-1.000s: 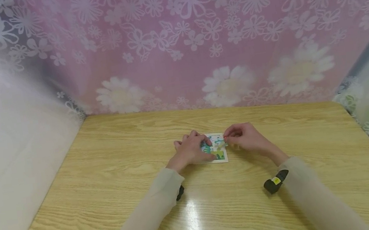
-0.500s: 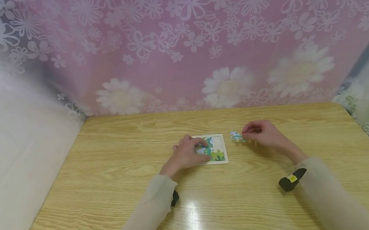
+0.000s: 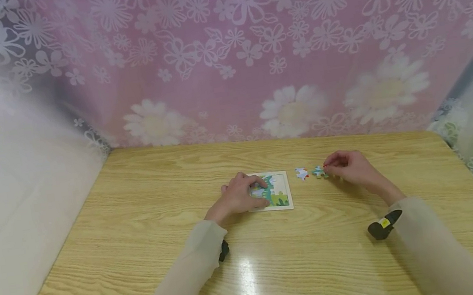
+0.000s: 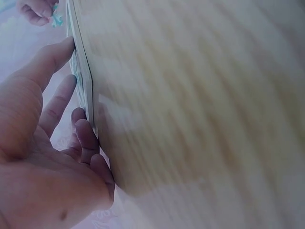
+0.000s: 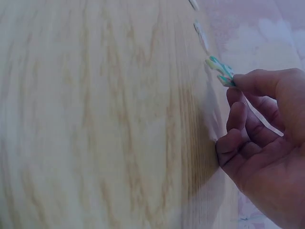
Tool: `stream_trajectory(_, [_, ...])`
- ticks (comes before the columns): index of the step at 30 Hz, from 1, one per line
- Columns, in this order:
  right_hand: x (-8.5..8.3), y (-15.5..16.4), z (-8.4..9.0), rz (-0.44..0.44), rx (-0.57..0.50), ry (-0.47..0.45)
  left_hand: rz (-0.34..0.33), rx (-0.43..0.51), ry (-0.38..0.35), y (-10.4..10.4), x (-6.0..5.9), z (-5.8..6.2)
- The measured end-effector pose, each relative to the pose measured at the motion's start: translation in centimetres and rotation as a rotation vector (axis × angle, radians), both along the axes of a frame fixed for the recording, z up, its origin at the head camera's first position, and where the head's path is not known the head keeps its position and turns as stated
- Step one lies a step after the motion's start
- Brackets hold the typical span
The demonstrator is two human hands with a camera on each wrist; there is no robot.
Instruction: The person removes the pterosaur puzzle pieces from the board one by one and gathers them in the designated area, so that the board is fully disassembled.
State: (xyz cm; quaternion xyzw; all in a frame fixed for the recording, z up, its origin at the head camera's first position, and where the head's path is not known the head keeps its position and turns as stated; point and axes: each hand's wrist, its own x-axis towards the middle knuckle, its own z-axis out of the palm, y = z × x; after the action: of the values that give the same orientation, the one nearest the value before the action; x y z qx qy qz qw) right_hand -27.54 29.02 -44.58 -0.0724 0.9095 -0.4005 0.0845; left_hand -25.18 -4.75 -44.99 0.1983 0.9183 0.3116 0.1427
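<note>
On the table lies a small jigsaw puzzle in a white-rimmed tray [image 3: 288, 190], with green and blue pieces set in it and a pale bare patch at its upper right. My left hand [image 3: 239, 195] rests over the tray's left part, thumb and fingertips touching it and hiding that side. In the left wrist view the tray's edge [image 4: 86, 81] shows beside the fingertips. To the right, my right hand [image 3: 352, 169] pinches a green-and-white puzzle piece [image 3: 318, 172] between thumb and finger. Between tray and hand lies a loose white-blue puzzle piece [image 3: 301, 173] with red bits.
The wood-grain table [image 3: 170, 192] stretches around both hands. A pink flowered curtain [image 3: 216, 69] hangs behind its back edge, with pale cloth [image 3: 17, 173] on the left side. A black wrist camera [image 3: 384, 226] sits at the right cuff.
My right hand has moved right, away from the tray, pinching the green-and-white piece. The white-blue piece now lies separate on the table. My left hand shifted slightly left, uncovering more of the tray.
</note>
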Motion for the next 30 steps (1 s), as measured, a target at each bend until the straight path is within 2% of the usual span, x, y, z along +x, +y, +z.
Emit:
stream_trajectory(8, [-0.4,-0.3,-0.3,-0.016,0.128,0.078,0.006,-0.018,-0.004,-0.1,-0.2,0.0])
stream_trajectory(16, [-0.4,-0.3,-0.5,-0.032,0.175,0.079,-0.007,-0.012,-0.006,-0.2,-0.3,-0.3])
stream_trajectory(25, [0.1,-0.6,-0.4,-0.042,0.176,0.117,-0.010,-0.002,-0.015,-0.1,-0.4,-0.3])
stream_trajectory(30, [0.9,-1.9,0.2,0.017,0.132,0.154,-0.007,-0.011,-0.019,0.0,-0.4,-0.1])
